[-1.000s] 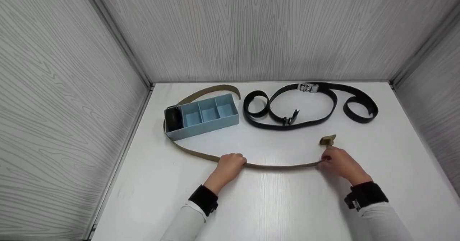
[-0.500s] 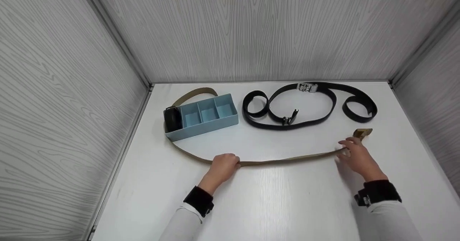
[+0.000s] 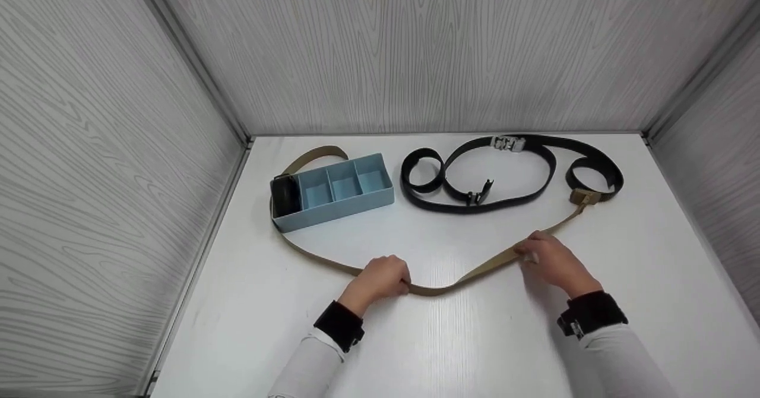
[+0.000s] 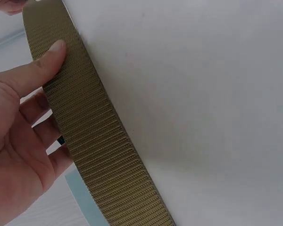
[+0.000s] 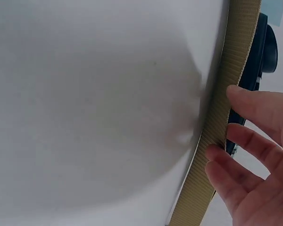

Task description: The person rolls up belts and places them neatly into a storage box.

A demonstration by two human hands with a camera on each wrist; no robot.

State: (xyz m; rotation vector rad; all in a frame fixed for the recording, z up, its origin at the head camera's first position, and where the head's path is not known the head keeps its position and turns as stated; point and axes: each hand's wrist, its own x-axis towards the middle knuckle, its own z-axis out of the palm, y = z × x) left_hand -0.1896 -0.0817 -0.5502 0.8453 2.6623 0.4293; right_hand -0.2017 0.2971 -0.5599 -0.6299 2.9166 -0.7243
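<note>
Tan belt (image 3: pixel 332 259) on tabletop (image 3: pixel 475 338), now sagging toward near edge between hands. Buckle (image 3: pixel 585 196) shifted back, touching black belt (image 3: pixel 534 193). Left hand (image 3: pixel 383 276) pinches strap mid-length; right hand (image 3: pixel 549 258) slid inward, fingers curled on strap.

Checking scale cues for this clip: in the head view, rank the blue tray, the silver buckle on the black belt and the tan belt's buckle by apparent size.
1. Blue tray, by far the largest.
2. Silver buckle and tan belt's buckle: both small and look alike in size, so they are not ranked against each other.
</note>
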